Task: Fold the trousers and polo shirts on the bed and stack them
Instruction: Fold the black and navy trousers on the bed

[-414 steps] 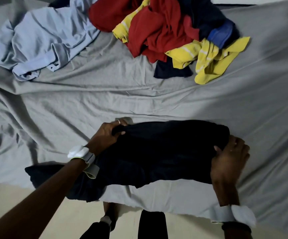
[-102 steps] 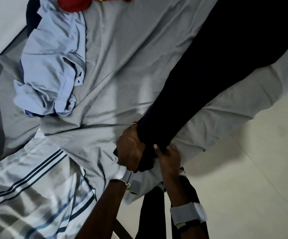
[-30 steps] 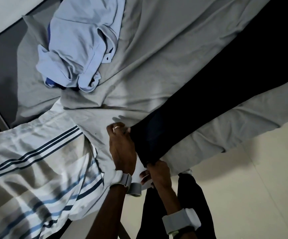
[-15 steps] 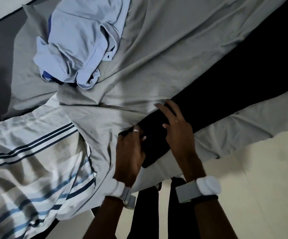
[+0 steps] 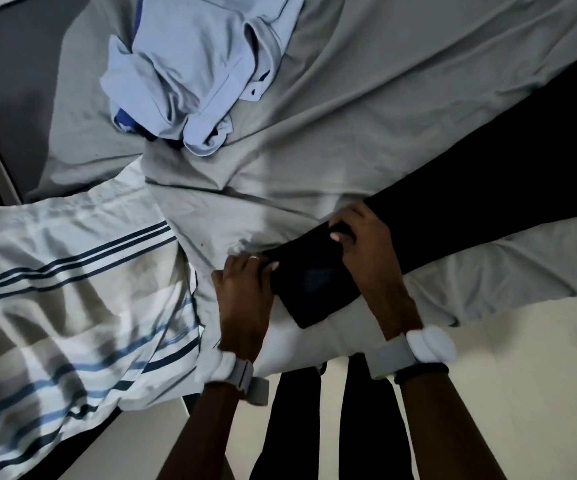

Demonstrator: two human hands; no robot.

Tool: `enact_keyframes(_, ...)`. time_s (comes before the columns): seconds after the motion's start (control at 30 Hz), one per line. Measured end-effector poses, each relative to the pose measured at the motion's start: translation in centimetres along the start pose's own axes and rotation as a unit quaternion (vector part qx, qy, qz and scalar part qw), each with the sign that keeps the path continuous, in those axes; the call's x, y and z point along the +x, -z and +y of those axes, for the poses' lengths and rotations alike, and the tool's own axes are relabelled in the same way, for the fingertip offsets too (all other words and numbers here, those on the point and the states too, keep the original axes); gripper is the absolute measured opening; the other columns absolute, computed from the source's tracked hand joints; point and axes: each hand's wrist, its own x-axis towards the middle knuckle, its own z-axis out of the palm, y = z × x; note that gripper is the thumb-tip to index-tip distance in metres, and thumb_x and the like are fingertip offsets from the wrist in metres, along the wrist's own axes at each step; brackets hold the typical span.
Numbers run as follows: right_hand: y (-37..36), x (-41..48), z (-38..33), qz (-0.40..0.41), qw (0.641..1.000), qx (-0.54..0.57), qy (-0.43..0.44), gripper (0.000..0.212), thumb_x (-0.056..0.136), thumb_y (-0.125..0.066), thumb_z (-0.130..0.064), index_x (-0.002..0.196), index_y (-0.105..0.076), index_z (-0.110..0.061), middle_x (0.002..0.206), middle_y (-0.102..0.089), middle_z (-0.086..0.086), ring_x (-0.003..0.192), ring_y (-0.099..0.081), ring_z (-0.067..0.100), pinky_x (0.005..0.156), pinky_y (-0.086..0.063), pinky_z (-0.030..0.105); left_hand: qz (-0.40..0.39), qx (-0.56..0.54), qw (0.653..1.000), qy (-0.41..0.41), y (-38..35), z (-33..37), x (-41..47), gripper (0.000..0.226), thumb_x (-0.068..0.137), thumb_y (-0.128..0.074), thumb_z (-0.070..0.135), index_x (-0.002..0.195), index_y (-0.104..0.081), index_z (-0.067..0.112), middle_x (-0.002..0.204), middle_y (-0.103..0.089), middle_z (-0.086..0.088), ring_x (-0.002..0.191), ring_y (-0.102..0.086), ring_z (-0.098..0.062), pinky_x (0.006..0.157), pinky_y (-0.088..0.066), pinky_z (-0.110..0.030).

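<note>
Dark trousers lie stretched in a long diagonal band over the grey bed sheet, from the bed's near edge up to the upper right. My left hand grips the leg end at its left corner, thumb on the cloth. My right hand lies across the same leg end, its fingertips curled over the far edge of the trousers. A crumpled light blue polo shirt sits at the top of the view, apart from both hands.
A white cloth with dark and blue stripes covers the left end of the bed. The pale floor lies at the lower right, beyond the bed's edge. My dark-clad legs stand against the bed.
My right hand, half a second ago flat with straight fingers on the trouser leg, now curls its fingertips over the leg's far edge. My left hand keeps its hold on the leg end.
</note>
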Motion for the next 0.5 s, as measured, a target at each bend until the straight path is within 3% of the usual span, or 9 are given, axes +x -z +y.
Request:
enact_keyframes(0.07, -1.0, 0.7, -0.9, 0.001, 0.999, -0.029, -0.014, 0.057, 0.086, -0.072, 0.009, 0.131, -0.062, -0.023, 0.146, -0.045, -0.002, 0.122, -0.057, 0.012, 0.103, -0.052, 0.029, -0.03, 0.027, 0.999, 0.028, -0.6, -0.2, 1.8, 0.023, 0.097, -0.062, 0.042, 0.112, -0.065, 0.025, 0.116, -0.065, 0.001, 0.114, -0.055, -0.027, 0.091, -0.039, -0.047)
enact_keyframes(0.13, -1.5, -0.1, -1.9, 0.072, 0.994, -0.044, -0.066, 0.056, 0.09, -0.072, 0.002, 0.136, -0.057, -0.026, 0.15, -0.04, -0.004, 0.12, -0.057, 0.011, 0.098, -0.051, 0.023, -0.062, 0.016, 0.997, 0.039, -0.6, -0.2, 3.0, 0.033, 0.089, -0.071, 0.044, 0.117, -0.06, 0.03, 0.122, -0.058, 0.003, 0.116, -0.052, -0.025, 0.093, -0.038, -0.048)
enact_keyframes(0.23, -2.7, -4.1, -2.5, 0.293, 0.939, 0.001, -0.18, 0.012, 0.099, -0.069, -0.015, 0.108, -0.062, -0.013, 0.113, -0.06, 0.003, 0.091, -0.06, 0.017, 0.079, -0.047, 0.024, -0.073, 0.003, 0.997, -0.018, 0.1, 0.1, 3.5, 0.038, 0.086, -0.072, 0.054, 0.117, -0.063, 0.034, 0.125, -0.054, 0.008, 0.115, -0.048, -0.02, 0.093, -0.041, -0.044)
enact_keyframes(0.3, -4.5, -7.9, -1.9, 0.355, 0.89, 0.053, -0.282, 0.016, 0.099, -0.071, -0.021, 0.094, -0.061, -0.01, 0.087, -0.063, 0.001, 0.077, -0.062, 0.024, 0.069, -0.04, 0.023, -0.088, 0.0, 0.995, -0.037, 0.2, 0.3, 3.4, 0.039, 0.086, -0.072, 0.056, 0.117, -0.066, 0.032, 0.127, -0.052, 0.009, 0.117, -0.046, -0.019, 0.093, -0.042, -0.044)
enact_keyframes(0.4, -8.1, -12.4, -1.8, 0.29, 0.848, 0.18, -0.405, 0.029, 0.09, -0.078, -0.039, 0.092, -0.064, -0.014, 0.08, -0.067, 0.002, 0.076, -0.069, 0.033, 0.066, -0.041, 0.02, -0.129, -0.028, 0.989, -0.068, -0.2, -0.2, 4.1, 0.03, 0.086, -0.078, 0.04, 0.109, -0.069, 0.024, 0.12, -0.059, 0.003, 0.112, -0.054, -0.024, 0.09, -0.046, -0.045)
enact_keyframes(0.47, -9.7, -13.1, -2.1, 0.243, 0.816, 0.274, -0.447, 0.034, 0.083, -0.08, -0.053, 0.096, -0.063, -0.027, 0.085, -0.073, 0.009, 0.067, -0.069, 0.028, 0.068, -0.055, 0.03, -0.206, -0.127, 0.967, -0.081, 0.1, -0.4, 4.8, 0.02, 0.09, -0.076, 0.024, 0.101, -0.061, 0.019, 0.096, -0.068, 0.001, 0.091, -0.066, -0.02, 0.078, -0.051, -0.038)
enact_keyframes(0.5, -9.9, -12.7, -2.3, 0.223, 0.785, 0.33, -0.474, 0.034, 0.084, -0.083, -0.045, 0.103, -0.064, -0.025, 0.087, -0.074, 0.013, 0.061, -0.067, 0.026, 0.064, -0.057, 0.034, -0.239, -0.17, 0.953, -0.078, 0.4, -0.4, 5.1, 0.02, 0.091, -0.075, 0.019, 0.1, -0.057, 0.019, 0.086, -0.07, 0.001, 0.081, -0.069, -0.015, 0.072, -0.053, -0.035)
